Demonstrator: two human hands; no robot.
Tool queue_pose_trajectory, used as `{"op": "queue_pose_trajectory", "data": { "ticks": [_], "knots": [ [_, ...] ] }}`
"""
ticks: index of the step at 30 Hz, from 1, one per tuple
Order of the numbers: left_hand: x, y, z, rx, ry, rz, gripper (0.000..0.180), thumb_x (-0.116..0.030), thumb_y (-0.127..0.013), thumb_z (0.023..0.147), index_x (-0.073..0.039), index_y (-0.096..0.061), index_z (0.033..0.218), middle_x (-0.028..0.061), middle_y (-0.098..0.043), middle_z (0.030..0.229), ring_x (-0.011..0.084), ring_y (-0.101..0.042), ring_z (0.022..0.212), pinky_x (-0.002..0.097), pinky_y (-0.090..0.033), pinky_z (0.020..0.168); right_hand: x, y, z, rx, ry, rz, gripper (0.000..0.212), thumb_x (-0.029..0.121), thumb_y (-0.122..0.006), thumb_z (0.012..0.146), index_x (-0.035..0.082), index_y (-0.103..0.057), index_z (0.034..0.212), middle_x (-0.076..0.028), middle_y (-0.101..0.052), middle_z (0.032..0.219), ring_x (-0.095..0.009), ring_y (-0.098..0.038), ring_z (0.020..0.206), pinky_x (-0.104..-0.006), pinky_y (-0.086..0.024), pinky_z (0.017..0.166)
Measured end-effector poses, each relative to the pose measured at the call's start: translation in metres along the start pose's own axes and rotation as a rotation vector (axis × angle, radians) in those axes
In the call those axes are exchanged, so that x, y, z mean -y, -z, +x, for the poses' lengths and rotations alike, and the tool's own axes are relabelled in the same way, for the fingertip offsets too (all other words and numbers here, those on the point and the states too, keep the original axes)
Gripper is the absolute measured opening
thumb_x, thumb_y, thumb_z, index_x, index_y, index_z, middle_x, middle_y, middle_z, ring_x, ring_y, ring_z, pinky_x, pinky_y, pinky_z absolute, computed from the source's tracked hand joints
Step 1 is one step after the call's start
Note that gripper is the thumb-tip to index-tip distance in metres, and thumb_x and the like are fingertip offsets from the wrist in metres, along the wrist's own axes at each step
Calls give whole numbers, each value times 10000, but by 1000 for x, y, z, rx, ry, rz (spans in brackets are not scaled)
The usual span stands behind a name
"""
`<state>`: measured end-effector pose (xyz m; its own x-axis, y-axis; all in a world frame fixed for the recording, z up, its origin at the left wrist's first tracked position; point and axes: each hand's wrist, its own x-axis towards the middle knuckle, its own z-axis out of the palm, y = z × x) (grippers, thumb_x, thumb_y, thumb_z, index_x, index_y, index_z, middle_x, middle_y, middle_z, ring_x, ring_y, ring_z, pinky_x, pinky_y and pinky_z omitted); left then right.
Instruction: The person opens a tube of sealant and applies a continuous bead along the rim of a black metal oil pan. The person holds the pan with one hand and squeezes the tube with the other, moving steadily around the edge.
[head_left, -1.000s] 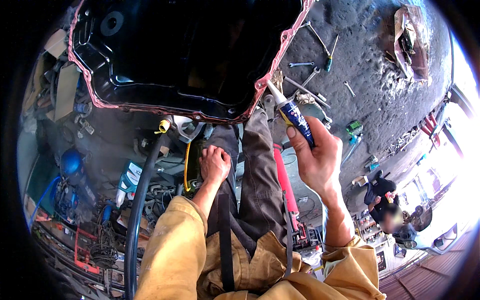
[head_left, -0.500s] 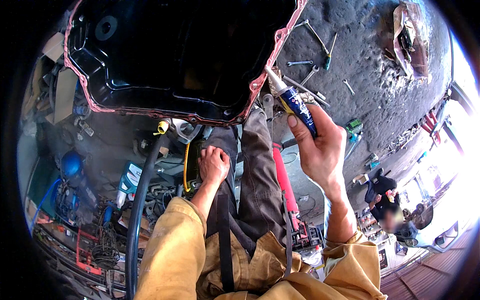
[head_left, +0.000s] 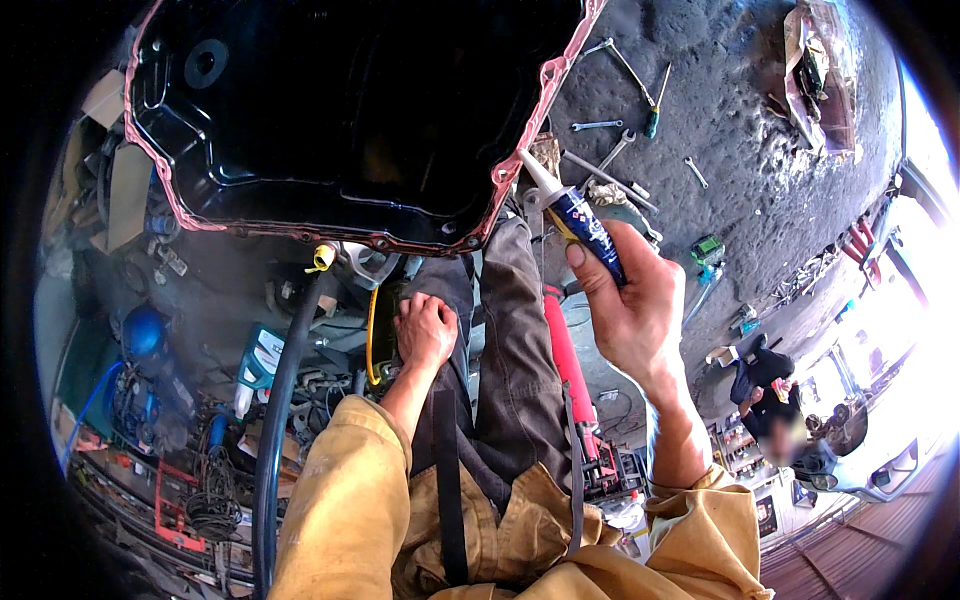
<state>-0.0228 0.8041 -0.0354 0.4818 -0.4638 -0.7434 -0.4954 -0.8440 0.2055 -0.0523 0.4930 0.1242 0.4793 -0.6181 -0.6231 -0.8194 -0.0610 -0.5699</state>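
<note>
My right hand point(head_left: 640, 295) is closed round a blue tube of sealant point(head_left: 588, 228) with a long white nozzle. The nozzle's tip touches or nearly touches the right side of the rim of a black oil pan point(head_left: 290, 200). Pink sealant point(head_left: 545, 90) runs along that rim, round the parts that show. My left hand point(head_left: 427, 330) holds nothing and lies on my dark trouser leg point(head_left: 440, 285), its fingers apart and slightly bent, just below the pan. The pan's far end is cut off by the top of the picture.
Wrenches point(head_left: 615, 150) and a screwdriver point(head_left: 655, 105) lie on the grey floor to the right. A black hose point(head_left: 275, 430) rises on the left, near a teal-and-white bottle point(head_left: 262, 358). A red jack handle point(head_left: 568, 350) stands by my right leg. Another person point(head_left: 770, 405) is far right.
My right hand has brought the tube slightly left and nearer to me, so its nozzle is lower along the pan's right rim. My left hand has stayed put.
</note>
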Motion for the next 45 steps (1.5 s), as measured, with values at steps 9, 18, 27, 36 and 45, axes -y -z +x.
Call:
{"op": "queue_pose_trajectory", "data": {
  "ticks": [9, 18, 27, 36, 45],
  "knots": [
    [1, 0, 0, -1, -4, -13, 127, -221, -632, 860, -105, -680, 878, 60, -610, 1015, 311, -558, 1028, 472, -470, 857, -1, 2, 10, -80, 55, 5, 212, 183, -703, 915, 10, -646, 1025, -73, -541, 634, -136, -484, 582, -287, -414, 538],
    [0, 0, 0, -14, -12, -15, 120, -219, -637, 855, -106, -676, 872, 60, -605, 1008, 312, -557, 1026, 474, -468, 852, -1, 7, 18, -67, 58, 3, 244, 182, -703, 932, -20, -647, 1058, 7, -517, 660, -46, -423, 637, -232, -382, 549],
    [1, -1, 0, -17, -19, -12, 129, -223, -633, 858, -101, -674, 860, 68, -613, 989, 319, -567, 1011, 474, -477, 842, 0, 6, 24, -130, 55, 66, 188, 204, -709, 894, 42, -614, 896, -138, -531, 573, -273, -515, 484, -364, -416, 502],
    [1, -2, 1, 31, 22, -15, 160, -258, -607, 865, -119, -687, 869, 52, -603, 1025, 293, -546, 1060, 492, -449, 872, 3, 7, 23, -116, 36, 68, 184, 208, -707, 898, 43, -631, 927, -140, -555, 590, -264, -543, 492, -357, -431, 508],
    [2, -2, 2, 42, 22, -15, 171, -255, -605, 865, -110, -694, 880, 61, -605, 1035, 302, -543, 1063, 498, -448, 889, -2, 1, 11, -100, 39, 47, 176, 208, -715, 890, 56, -655, 955, -149, -570, 605, -276, -584, 513, -363, -440, 514]
  ]
}}
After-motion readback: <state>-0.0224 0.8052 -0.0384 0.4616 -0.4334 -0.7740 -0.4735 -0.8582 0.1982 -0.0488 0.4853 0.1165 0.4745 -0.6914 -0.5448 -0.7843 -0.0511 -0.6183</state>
